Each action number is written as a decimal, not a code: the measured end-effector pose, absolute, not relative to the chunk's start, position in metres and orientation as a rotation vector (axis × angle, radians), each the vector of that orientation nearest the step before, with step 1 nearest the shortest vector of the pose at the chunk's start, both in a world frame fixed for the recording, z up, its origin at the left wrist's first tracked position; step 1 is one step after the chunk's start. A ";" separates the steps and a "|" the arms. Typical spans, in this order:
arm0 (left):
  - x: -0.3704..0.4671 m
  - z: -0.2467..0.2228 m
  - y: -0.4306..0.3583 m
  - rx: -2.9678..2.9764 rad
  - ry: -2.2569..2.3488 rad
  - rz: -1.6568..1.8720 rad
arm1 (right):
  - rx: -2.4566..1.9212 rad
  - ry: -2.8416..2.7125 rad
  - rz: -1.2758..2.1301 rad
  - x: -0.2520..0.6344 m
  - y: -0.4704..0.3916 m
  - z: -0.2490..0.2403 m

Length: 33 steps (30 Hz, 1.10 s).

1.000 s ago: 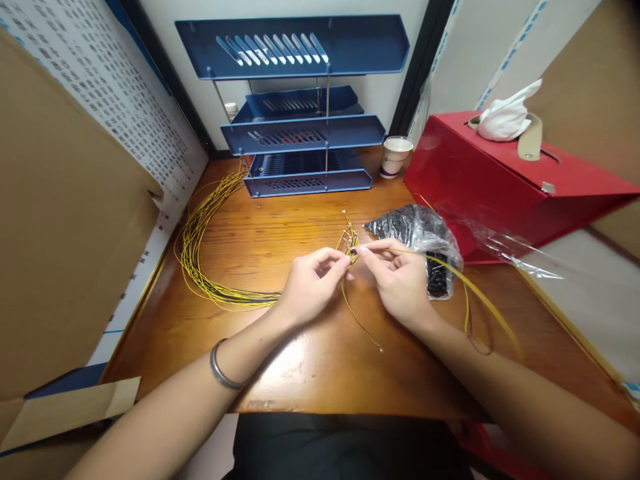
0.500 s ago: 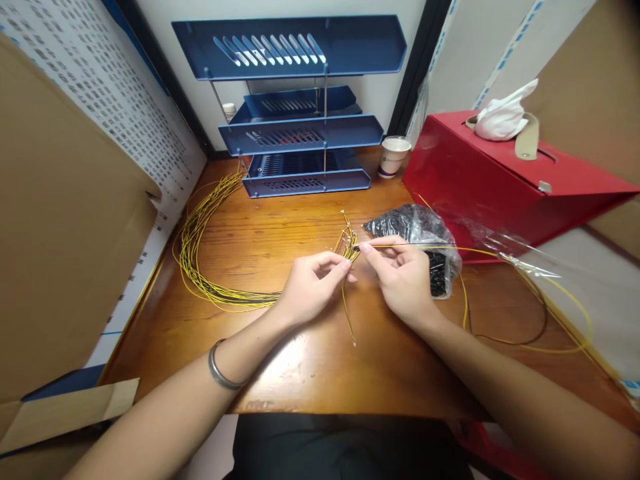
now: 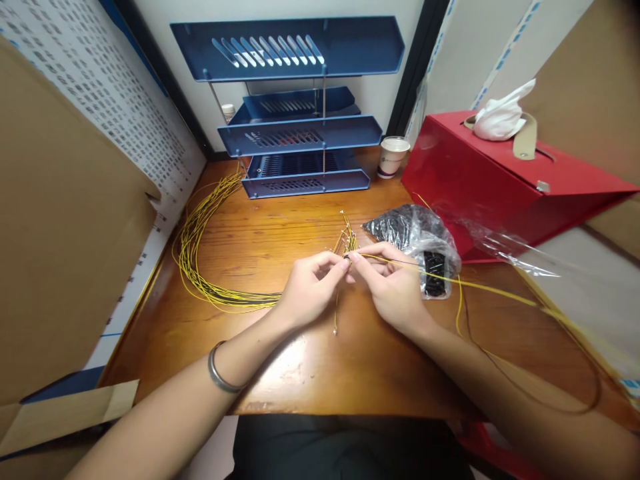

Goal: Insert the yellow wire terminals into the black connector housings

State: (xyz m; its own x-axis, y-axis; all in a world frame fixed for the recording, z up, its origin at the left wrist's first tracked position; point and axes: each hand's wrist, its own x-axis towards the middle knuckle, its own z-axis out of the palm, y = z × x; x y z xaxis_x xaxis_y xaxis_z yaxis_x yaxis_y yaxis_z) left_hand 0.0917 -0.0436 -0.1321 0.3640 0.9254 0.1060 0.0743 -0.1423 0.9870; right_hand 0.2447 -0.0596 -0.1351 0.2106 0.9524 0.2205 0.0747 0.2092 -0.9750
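Observation:
Thumb and fingers of my left hand (image 3: 314, 285) are pinched together at the middle of the desk, closed on thin yellow and black wires. My right hand (image 3: 393, 288) meets it fingertip to fingertip, closed on a yellow wire (image 3: 480, 285) that trails off to the right. A small black piece (image 3: 347, 257) shows between the two sets of fingertips; its details are too small to make out. Behind them several wire ends with tiny metal tips (image 3: 349, 235) stick up. One more tipped end (image 3: 335, 331) hangs below. To the left, a long wire bundle (image 3: 200, 267) curves across the desk.
A clear plastic bag (image 3: 415, 230) of black pieces lies just beyond my right hand. Blue tiered trays (image 3: 300, 183) stand at the back beside a paper cup (image 3: 394, 159). A red tissue box (image 3: 465, 180) sits at right, a cardboard box (image 3: 65, 220) at left.
My right hand has moved slightly left, bringing its fingertips against my left hand with the black piece. The trailing wire on the right has swung lower, and the hanging end shifted left.

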 end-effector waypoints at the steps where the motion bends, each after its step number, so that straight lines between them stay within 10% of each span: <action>1: 0.092 -0.132 -0.044 1.521 0.942 0.972 | -1.179 -1.182 0.854 0.245 -0.060 -0.135; 33: 0.090 -0.134 -0.041 1.553 0.989 1.021 | -1.215 -1.234 0.684 0.252 -0.056 -0.136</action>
State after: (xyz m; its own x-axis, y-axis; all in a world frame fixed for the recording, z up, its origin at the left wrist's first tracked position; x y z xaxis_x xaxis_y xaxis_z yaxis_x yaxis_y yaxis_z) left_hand 0.0905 -0.0408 -0.1339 0.3119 0.9403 0.1362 0.1056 -0.1767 0.9786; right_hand 0.2516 -0.0561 -0.1357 0.2607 0.9086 0.3265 0.2046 0.2785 -0.9384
